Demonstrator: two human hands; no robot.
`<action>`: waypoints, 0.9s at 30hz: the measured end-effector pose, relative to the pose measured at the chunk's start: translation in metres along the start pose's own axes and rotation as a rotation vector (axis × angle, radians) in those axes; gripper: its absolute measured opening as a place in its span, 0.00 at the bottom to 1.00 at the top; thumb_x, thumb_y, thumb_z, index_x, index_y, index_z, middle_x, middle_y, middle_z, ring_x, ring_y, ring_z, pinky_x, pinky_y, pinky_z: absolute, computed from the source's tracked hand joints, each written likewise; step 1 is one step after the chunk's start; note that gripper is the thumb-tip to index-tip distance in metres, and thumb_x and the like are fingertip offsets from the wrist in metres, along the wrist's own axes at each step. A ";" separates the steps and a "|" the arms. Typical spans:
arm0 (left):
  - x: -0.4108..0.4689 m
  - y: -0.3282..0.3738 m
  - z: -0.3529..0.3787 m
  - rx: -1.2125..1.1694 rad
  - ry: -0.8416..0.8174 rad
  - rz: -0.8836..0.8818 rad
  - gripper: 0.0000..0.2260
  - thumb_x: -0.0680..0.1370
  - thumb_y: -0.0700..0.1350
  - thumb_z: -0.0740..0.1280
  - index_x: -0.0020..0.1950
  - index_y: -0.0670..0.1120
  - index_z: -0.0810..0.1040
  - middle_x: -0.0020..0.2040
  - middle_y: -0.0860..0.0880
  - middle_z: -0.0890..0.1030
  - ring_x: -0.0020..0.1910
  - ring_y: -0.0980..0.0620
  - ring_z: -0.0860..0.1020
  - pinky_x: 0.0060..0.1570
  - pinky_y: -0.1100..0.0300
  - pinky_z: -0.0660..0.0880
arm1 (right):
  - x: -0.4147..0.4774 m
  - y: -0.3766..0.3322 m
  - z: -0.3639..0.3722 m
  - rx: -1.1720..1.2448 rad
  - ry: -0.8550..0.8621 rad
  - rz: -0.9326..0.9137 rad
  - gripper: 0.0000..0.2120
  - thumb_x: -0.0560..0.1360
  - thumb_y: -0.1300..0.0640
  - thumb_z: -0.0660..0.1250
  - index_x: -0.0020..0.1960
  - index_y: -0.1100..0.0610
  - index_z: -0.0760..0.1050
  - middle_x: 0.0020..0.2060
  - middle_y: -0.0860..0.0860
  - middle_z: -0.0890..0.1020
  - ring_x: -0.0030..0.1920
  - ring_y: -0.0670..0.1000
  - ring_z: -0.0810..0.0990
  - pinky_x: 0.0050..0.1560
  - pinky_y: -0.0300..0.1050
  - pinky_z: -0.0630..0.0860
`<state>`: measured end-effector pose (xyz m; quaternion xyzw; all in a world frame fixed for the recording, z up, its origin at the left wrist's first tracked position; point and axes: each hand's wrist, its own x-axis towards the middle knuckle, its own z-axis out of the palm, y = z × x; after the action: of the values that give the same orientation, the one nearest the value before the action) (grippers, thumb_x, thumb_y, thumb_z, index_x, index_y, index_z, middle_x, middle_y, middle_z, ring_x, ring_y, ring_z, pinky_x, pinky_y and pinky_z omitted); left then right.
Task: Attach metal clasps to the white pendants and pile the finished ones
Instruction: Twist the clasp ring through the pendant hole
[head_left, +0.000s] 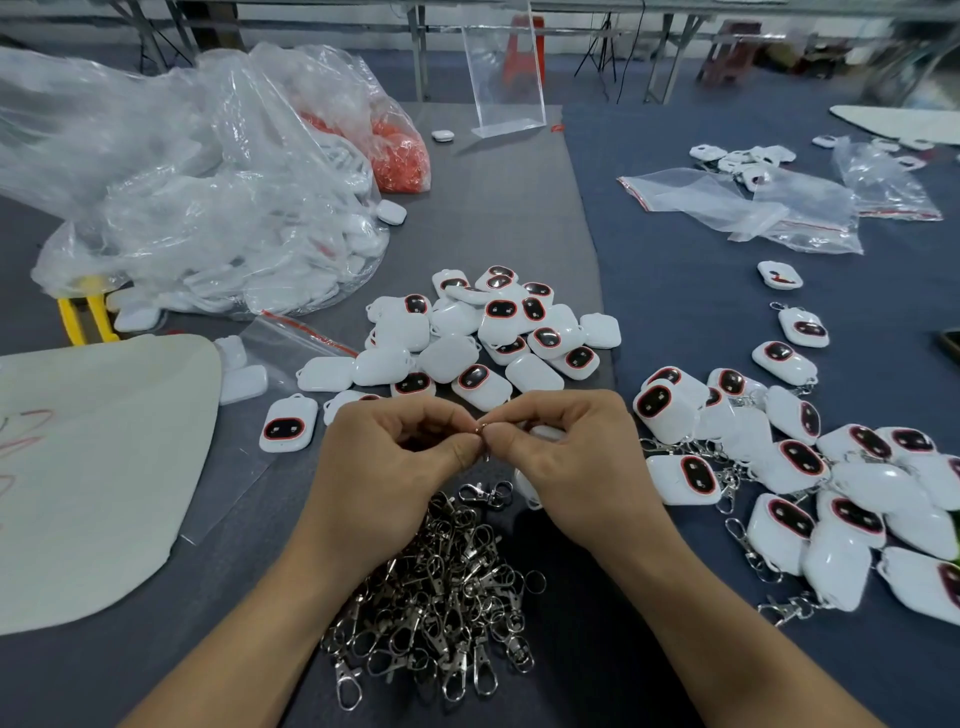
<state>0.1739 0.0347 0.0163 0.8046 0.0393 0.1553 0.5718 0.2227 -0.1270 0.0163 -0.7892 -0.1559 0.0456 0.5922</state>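
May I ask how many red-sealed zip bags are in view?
4 zip bags: one left of the unfinished pendant pile, three overlapping at far right; others may be hidden.

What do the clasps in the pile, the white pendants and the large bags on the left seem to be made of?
Clasps: likely metal, polished silver finish; they glint brightly.
White pendants: apparently hard glossy plastic; smooth moulded shells carry highlights.
Large bags: thin clear plastic film; crumpled, contents show through.
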 end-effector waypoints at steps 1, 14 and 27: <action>0.000 0.001 0.000 0.019 0.009 0.005 0.13 0.70 0.36 0.78 0.39 0.55 0.86 0.34 0.53 0.85 0.33 0.59 0.82 0.36 0.66 0.78 | 0.000 0.000 -0.001 -0.008 0.007 -0.010 0.08 0.72 0.60 0.77 0.40 0.46 0.87 0.34 0.45 0.86 0.39 0.47 0.86 0.44 0.49 0.84; -0.004 0.002 0.002 0.146 0.041 0.083 0.09 0.70 0.40 0.77 0.39 0.56 0.86 0.35 0.55 0.84 0.33 0.51 0.81 0.34 0.54 0.78 | -0.004 0.003 0.002 -0.112 0.076 -0.018 0.10 0.72 0.61 0.77 0.38 0.46 0.86 0.32 0.42 0.85 0.36 0.43 0.84 0.40 0.40 0.82; -0.002 -0.001 0.000 0.093 -0.038 0.070 0.06 0.66 0.40 0.72 0.35 0.52 0.85 0.29 0.56 0.80 0.27 0.62 0.71 0.30 0.70 0.68 | -0.003 0.002 -0.001 -0.086 0.005 -0.044 0.11 0.73 0.61 0.77 0.43 0.44 0.87 0.38 0.39 0.87 0.44 0.39 0.85 0.51 0.35 0.80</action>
<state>0.1717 0.0345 0.0147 0.8339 0.0074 0.1581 0.5288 0.2206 -0.1288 0.0145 -0.8104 -0.1735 0.0237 0.5591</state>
